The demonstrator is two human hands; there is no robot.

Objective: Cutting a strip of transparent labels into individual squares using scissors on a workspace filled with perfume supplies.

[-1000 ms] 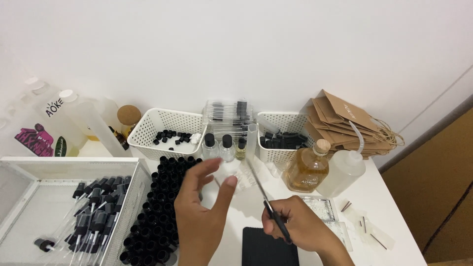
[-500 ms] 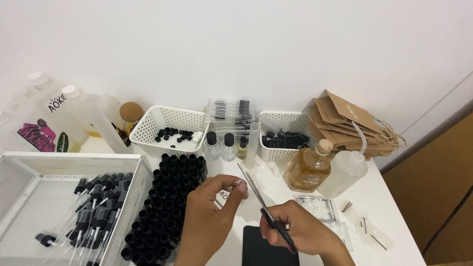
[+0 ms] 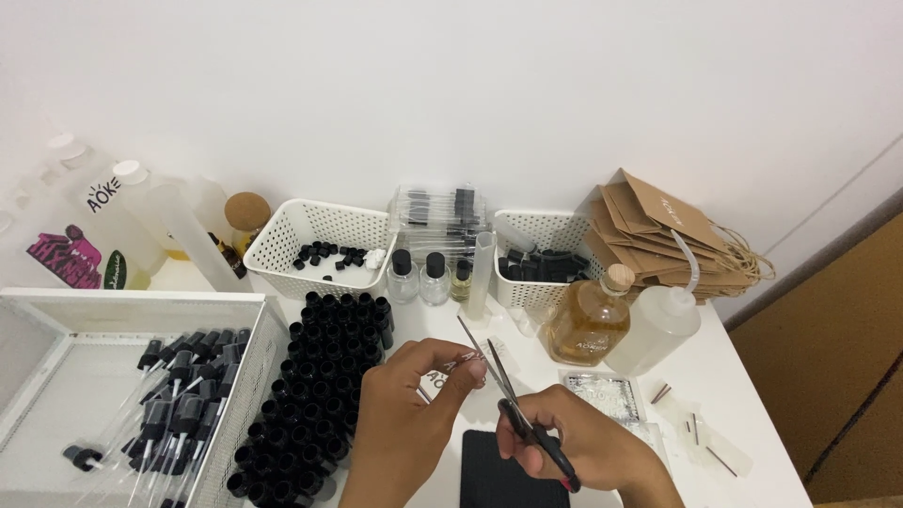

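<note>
Holding a small clear item (image 3: pixel 450 374) pinched between thumb and fingertips, the left hand (image 3: pixel 404 414) sits at lower centre of the frame, closed on it; what exactly the item is cannot be told, it is tiny and partly hidden. The right hand (image 3: pixel 583 442), lower right of centre, is wrapped through the black handles of the scissors (image 3: pixel 503 386), blades parted slightly and pointing up-left, tips just beside the pinched item. Both hover above the white tabletop (image 3: pixel 743 376), over a black pad (image 3: pixel 508 475). Left of the hands: a block of black-capped vials (image 3: pixel 315 386), then a white tray (image 3: pixel 56 310) with black sprayer tops (image 3: pixel 174 386). Behind: two white baskets (image 3: pixel 301 226), an amber bottle (image 3: pixel 585 320), a squeeze bottle (image 3: pixel 658 325), brown paper bags (image 3: pixel 658 226). Judgement: a clean snip wants the piece held steady, fingertips kept clear of the blades, cut made near the pivot rather than the tips.
</note>
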